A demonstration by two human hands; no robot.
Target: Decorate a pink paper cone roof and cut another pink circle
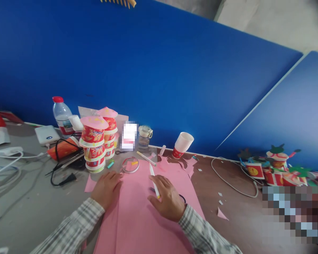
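Pink paper (145, 218) lies on the table before me. My left hand (106, 188) rests on its left edge, palm down, with nothing visible in it. Over the middle of the paper, my right hand (169, 197) is near a white marker (154, 180) with a yellow end, which lies between thumb and fingers. Under that hand is a dark-handled thing (182, 198), mostly hidden. A round clear ring (130, 171) with a yellow piece sits at the paper's top left, beside another slim pen (146, 158).
Stacked red paper-cup towers (94, 153) with pink tops stand at the left, near a bottle (63, 120) and cables. Behind the paper are a glass jar (143, 139) and white cups (184, 141). Cup crafts (278, 169) and paper scraps (222, 214) lie right.
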